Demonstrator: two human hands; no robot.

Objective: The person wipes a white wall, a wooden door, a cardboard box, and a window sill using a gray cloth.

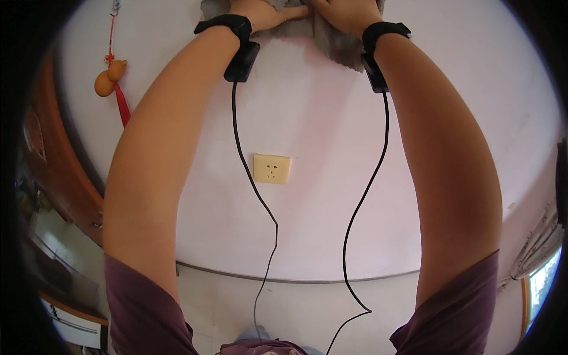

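Observation:
Both my arms reach up along a pale pinkish wall (337,191) to a grey cloth (337,42) at the top edge of the view. My left hand (264,15) lies on the cloth's left part, its thumb stretched towards the other hand. Close beside it, my right hand (348,15) bears on the right part and holds the cloth against the wall. A loose, wavy edge of cloth hangs below the right hand. The top of the picture cuts off the fingertips of both hands.
Black wrist straps with small boxes trail a left cable (237,133) and a right cable (385,133). Below the hands is a cream wall socket (271,168). A gourd ornament (106,82) hangs at left near a brown wooden frame (66,146). A gathered curtain (537,248) is at right.

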